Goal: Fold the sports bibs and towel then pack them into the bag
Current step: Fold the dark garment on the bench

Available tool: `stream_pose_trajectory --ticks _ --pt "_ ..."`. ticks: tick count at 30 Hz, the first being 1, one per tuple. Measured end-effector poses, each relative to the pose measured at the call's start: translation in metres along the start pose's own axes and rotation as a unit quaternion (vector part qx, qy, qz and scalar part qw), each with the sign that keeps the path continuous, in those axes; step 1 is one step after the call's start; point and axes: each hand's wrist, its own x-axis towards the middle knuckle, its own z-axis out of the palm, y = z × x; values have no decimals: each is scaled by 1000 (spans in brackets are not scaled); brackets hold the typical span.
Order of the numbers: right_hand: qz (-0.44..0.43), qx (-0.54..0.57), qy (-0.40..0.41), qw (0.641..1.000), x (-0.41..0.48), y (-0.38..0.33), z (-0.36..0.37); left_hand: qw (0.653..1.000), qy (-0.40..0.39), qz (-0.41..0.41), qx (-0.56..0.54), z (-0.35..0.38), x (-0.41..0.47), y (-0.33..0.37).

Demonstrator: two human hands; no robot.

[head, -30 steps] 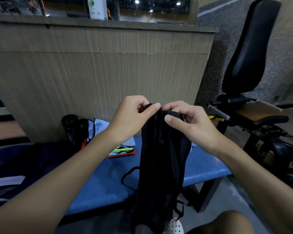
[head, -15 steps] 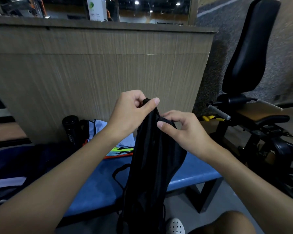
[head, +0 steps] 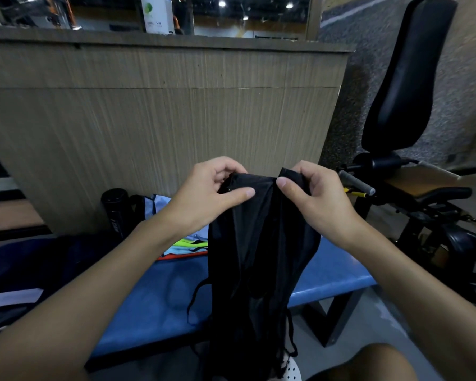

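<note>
Hands: left hand [head: 205,196] and right hand [head: 318,203] each pinch the top edge of the black bag [head: 259,259].
Done: bibs [head: 191,244] lie stacked on the counter [head: 149,298].
Left: packing, seemingly.

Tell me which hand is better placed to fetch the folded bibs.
Probably left: the left hand pinches the black bag on the side of the folded bibs on the blue bench; the right hand holds it farther from them.

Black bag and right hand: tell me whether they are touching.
Touching. The head view shows the right hand pinching the top hem of the black bag, with the thumb pressed against the fabric.
</note>
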Motion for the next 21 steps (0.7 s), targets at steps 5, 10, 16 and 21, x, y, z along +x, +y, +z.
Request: stream_pose_trajectory --ticks 5,10,16,21 --pt "12 -6 -14 1000 1 3 -6 999 16 -5 43 -2 5 -4" --pt "4 17 -114 993 -3 -3 -5 999 -13 16 46 2 8 3" --pt "3 -33 -53 998 -2 -1 -6 998 -26 -5 48 -5 5 1" --pt "7 -33 -43 998 0 -1 -6 997 -11 12 74 -3 3 -2"
